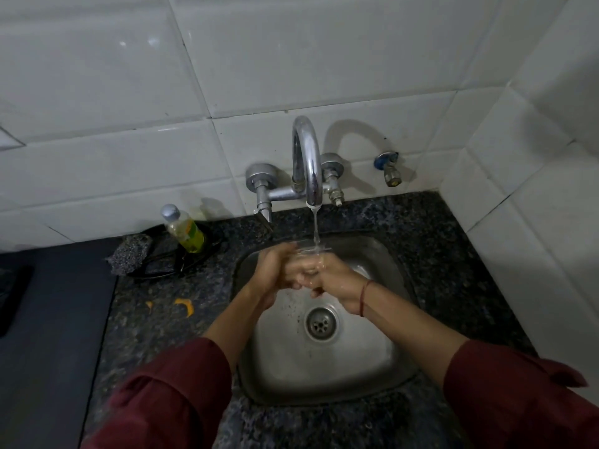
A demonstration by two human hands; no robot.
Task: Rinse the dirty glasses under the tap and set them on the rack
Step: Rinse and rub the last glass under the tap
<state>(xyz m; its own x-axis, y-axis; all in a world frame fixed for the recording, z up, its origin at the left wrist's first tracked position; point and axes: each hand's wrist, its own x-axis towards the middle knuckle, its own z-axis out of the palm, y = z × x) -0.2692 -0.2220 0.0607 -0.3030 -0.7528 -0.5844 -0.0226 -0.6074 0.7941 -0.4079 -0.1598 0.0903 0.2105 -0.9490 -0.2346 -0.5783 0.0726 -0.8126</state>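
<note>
A clear glass [309, 249] sits upright under the chrome tap [308, 163], and a thin stream of water falls into it. My left hand [272, 273] grips the glass from the left. My right hand [334, 281] holds it from the right, its fingers curled round the lower part. Both hands are wet and hide most of the glass; only its rim shows. They are over the steel sink [382, 361], above the drain [321, 324]. No rack is in view.
A bottle of yellow-green dish liquid [184, 230] and a grey scrubber [129, 254] lie on the dark granite counter [155, 328] left of the sink. Orange peel scraps [186, 306] lie nearer me. White tiled walls close the back and right. A dark surface [48, 319] lies far left.
</note>
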